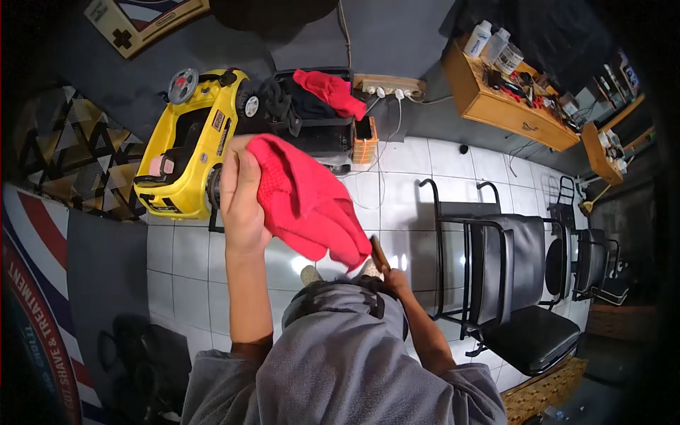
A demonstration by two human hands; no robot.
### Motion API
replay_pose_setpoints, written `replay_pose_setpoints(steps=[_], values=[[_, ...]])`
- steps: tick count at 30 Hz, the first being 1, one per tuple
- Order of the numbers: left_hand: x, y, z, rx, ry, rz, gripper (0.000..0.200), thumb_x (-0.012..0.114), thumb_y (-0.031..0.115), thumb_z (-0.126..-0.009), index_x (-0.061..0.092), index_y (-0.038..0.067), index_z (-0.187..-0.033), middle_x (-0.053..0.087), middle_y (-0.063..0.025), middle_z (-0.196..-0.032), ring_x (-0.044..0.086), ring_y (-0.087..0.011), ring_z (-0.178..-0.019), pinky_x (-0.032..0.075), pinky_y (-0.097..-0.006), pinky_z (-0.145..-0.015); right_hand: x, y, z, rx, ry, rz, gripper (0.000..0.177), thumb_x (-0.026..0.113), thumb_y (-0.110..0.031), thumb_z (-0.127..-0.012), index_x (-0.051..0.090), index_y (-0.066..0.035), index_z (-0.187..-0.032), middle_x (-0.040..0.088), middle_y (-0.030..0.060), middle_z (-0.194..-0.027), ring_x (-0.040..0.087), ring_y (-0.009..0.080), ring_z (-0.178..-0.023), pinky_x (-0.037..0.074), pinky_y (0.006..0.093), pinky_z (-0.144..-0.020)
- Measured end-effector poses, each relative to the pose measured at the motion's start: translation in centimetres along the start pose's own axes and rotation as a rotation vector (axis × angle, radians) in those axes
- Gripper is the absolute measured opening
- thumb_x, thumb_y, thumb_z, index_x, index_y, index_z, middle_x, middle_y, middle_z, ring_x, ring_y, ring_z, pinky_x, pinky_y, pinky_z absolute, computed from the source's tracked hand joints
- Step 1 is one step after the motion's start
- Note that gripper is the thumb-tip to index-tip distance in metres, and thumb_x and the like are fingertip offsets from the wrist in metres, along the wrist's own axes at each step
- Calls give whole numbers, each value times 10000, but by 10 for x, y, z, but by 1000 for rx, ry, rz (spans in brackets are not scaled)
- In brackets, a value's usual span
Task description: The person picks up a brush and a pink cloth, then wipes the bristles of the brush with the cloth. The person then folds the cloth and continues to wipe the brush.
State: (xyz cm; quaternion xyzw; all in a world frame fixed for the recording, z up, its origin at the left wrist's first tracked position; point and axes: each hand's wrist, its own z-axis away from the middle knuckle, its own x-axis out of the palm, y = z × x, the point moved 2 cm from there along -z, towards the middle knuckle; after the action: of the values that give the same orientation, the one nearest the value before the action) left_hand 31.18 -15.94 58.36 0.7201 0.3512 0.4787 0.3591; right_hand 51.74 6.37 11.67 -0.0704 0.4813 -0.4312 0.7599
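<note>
My left hand (244,195) is raised at the left of centre, its fingers closed on a bright red cloth (304,198). The cloth hangs in folds toward the right, and part of it has a dotted texture. Lower down, near my waist, my right hand (397,279) grips a narrow brown wooden-looking piece with a dark edge (380,253). Its upper end is right beside the cloth's lower tip. I cannot tell what kind of tool it is.
A yellow toy car (188,149) stands left, by a black bin (322,138) topped with another red cloth (333,91). Black chairs (520,283) occupy the right side of the tiled floor (407,159). A wooden wall shelf (510,113) carries bottles and tools.
</note>
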Motion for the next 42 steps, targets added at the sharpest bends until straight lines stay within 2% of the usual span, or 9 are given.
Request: replay_pose_setpoints(steps=[2,4,11,19,22,27,32,37,42], values=[[-14,-16,8,-119,18,74,206,399,244,-992,488,62,-1028,547,-11,-908,534,-67,-826,458,-223,-751,-48,-53,30,-22,223,-223,739,273,-598,-916,600,56,-803,601,278,-710,601,418,-695,449,469,-650],[-14,-31,14,-270,39,45,203,423,247,-986,513,65,-1006,547,10,-857,524,-47,-774,446,-200,-717,-112,-138,63,-58,121,-823,513,316,-464,-974,492,-62,-709,388,0,-547,368,86,-455,313,270,-409],[2,-41,15,-400,-116,-60,175,441,201,-980,532,51,-968,530,38,-820,466,-12,-748,393,-167,-669,-214,-277,133,-983,-200,-1340,495,500,-509,-895,480,-26,-786,418,18,-555,374,90,-446,280,242,-398],[8,-7,5,-269,-118,113,152,502,192,-954,525,46,-987,507,22,-791,482,-37,-675,424,-185,-621,-94,-191,26,-318,-340,-618,517,551,-500,-877,631,-6,-748,465,-16,-555,414,76,-531,342,243,-477],[-7,3,2,-187,-114,71,156,509,200,-951,524,50,-993,505,25,-795,487,-37,-702,436,-197,-680,-25,-80,-10,-179,-291,64,735,455,-695,-791,676,5,-838,637,242,-781,619,402,-832,472,435,-723],[-24,14,9,-85,16,57,157,479,193,-965,540,49,-979,543,17,-845,507,-54,-766,424,-200,-700,6,19,-12,-22,121,133,791,401,-692,-820,631,52,-678,601,216,-606,614,328,-589,459,433,-570],[-47,-29,17,-306,-141,-391,162,456,158,-971,544,28,-935,501,49,-814,425,-23,-762,364,-160,-699,-89,-116,31,-5,64,-821,509,466,-514,-914,563,-27,-802,401,-38,-527,387,63,-428,330,240,-399],[-46,-57,21,-528,-77,-213,141,506,142,-943,559,15,-908,522,26,-763,438,-25,-672,389,-183,-613,-148,-206,58,-274,-112,-1341,388,397,-390,-976,470,-89,-744,345,-63,-555,308,36,-444,258,213,-392],[-64,-73,21,-446,-89,-619,320,696,286,-811,576,-10,-818,612,-71,-699,587,-128,-655,445,-249,-563,-163,-235,81,-344,-43,-1086,372,392,-371,-980,456,-87,-749,347,-65,-567,290,25,-446,240,204,-396]])
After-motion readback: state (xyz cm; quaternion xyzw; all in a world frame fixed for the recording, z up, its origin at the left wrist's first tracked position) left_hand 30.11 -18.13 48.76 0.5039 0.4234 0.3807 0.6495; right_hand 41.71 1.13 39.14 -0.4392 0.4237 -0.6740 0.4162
